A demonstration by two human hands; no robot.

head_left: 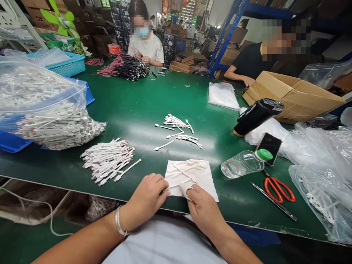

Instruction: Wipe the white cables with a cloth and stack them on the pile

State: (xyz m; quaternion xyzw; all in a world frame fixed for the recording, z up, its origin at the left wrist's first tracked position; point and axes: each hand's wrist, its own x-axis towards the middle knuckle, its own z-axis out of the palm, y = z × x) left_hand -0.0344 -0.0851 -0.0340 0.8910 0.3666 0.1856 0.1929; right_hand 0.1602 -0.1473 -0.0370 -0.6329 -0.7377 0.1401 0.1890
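Note:
My left hand (145, 200) and my right hand (202, 209) meet at the near edge of a creased white cloth (194, 176) on the green table. A thin white cable (178, 184) runs across the cloth. My left fingertips pinch its end, while my right hand folds a corner of the cloth over it. A bracelet circles my left wrist. A large pile of short white cables (107, 161) lies left of the cloth, and a smaller loose group (178, 130) lies beyond it.
A bulging plastic bag of cables (41, 106) sits at left by blue baskets. On the right are a black tumbler (257, 117), water bottle (242, 165), phone (269, 148), red-handled scissors (277, 189), and a cardboard box (294, 97). Two co-workers (144, 47) (253, 60) work across the table.

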